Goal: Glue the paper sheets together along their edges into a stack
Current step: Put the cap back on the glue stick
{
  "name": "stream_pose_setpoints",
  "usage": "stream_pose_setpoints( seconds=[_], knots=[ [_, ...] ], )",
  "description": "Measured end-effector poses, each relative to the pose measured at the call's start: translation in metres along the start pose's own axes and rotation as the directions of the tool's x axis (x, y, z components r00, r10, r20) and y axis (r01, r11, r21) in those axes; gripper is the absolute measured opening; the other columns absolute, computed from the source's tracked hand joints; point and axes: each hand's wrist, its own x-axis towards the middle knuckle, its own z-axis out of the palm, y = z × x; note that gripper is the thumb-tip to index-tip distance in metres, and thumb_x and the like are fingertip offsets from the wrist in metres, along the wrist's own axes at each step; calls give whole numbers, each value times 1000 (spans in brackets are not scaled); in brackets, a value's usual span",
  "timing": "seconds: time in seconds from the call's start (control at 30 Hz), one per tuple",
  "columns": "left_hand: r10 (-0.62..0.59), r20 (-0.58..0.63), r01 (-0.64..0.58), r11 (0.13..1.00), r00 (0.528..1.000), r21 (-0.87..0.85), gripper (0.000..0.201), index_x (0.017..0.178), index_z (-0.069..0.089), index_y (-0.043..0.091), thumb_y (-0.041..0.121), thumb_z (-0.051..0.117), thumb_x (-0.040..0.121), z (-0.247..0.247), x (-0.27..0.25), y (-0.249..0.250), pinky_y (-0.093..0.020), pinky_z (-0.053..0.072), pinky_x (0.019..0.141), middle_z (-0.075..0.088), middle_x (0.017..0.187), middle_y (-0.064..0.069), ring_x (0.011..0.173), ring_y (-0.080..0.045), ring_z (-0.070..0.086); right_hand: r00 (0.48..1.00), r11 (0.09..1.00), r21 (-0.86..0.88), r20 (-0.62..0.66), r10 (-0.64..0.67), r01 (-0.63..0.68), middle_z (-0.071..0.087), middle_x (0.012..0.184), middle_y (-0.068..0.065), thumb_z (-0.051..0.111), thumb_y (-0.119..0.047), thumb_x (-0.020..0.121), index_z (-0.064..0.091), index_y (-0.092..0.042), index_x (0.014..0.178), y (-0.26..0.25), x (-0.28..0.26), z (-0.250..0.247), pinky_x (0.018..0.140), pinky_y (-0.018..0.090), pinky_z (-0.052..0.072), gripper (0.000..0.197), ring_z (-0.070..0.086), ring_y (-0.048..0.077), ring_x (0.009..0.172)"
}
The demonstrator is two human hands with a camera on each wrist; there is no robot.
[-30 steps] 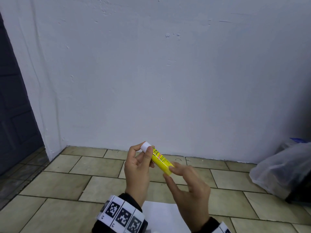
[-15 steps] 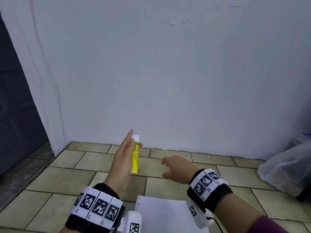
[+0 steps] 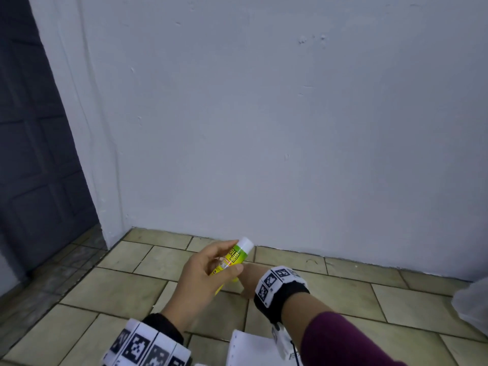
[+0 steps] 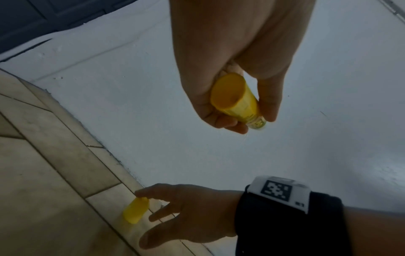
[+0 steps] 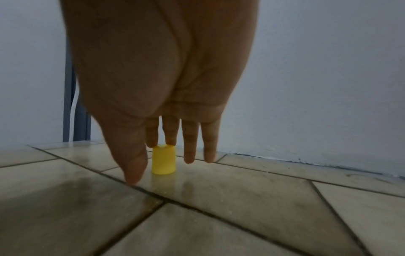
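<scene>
Tiled floor point(image 3: 105, 291) by white wall: glue stick point(image 3: 232, 260) uncapped in curled left hand point(image 3: 203, 283), cap point(image 5: 163, 159) standing under straight-fingered right hand point(image 5: 162, 86), paper point(image 3: 250, 350) unglued.

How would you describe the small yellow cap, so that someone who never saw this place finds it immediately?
Look at the tiled floor near the foot of the white wall. There the right hand reaches down with straight fingers, and the yellow cap stands upright under its fingertips. It is the only small yellow cylinder on the tiles; the glue stick is held in the left hand.
</scene>
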Motion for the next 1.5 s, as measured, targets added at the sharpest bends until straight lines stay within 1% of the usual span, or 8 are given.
stream_pose_setpoints(
  seconds=[0.23,0.33,0.43,0.7,1.0,1.1,1.2,1.5],
  knots=[
    [-17,65,15,999,998,33,35,108,68,21,0,72,80,13,-2,9,-19,49,60,74,93,4,69,-13,68,972,903,427,-185,141,-50,62,108,11,66,-6,83,61,-9,109,36,-42,-13,78,16,45,26,62,19,96],
    [-15,83,12,999,996,39,33,100,69,17,-5,73,76,19,-2,13,-13,47,59,75,86,0,69,-6,68,864,438,863,-403,302,250,63,84,6,64,10,81,63,-7,97,59,-85,-32,64,9,48,24,63,0,60],
    [15,102,-22,998,995,66,31,98,71,17,-4,74,76,26,-2,18,-10,46,62,76,85,3,72,-4,68,782,177,851,-525,336,495,68,92,12,62,14,81,64,-3,102,70,-132,-47,74,21,55,27,68,11,75],
    [67,179,-87,991,982,104,35,96,71,21,-5,77,73,40,-10,28,-16,51,78,76,94,3,84,-4,69,747,401,750,-633,202,527,69,106,18,67,11,80,68,-12,101,52,-194,-59,87,35,53,31,65,22,92],
    [158,269,-246,909,950,337,40,97,69,29,4,82,70,40,-19,34,-12,48,78,74,89,9,85,-5,68,786,665,697,-558,268,268,63,53,1,53,-30,94,60,-16,68,30,-206,-58,47,18,40,31,48,12,42],
    [174,282,-272,894,943,355,47,107,63,37,11,83,73,41,-19,32,-9,46,81,71,97,14,89,2,65,809,595,733,-544,222,330,69,77,-2,61,-37,86,67,-21,88,35,-216,-64,55,24,49,17,60,14,57],
    [200,322,-324,860,925,396,35,101,64,41,23,79,75,43,-18,33,-14,47,78,71,93,12,85,-3,64,820,548,734,-554,144,400,65,95,-2,76,-2,75,59,-25,114,41,-221,-66,74,27,57,48,65,14,73],
    [121,413,-318,834,903,451,27,98,60,45,38,67,73,45,-18,33,-27,50,84,70,99,9,92,-12,64,842,616,726,-508,182,305,67,77,-10,72,-15,83,55,-19,116,38,-220,-64,52,24,44,37,54,15,48]
  ],
)
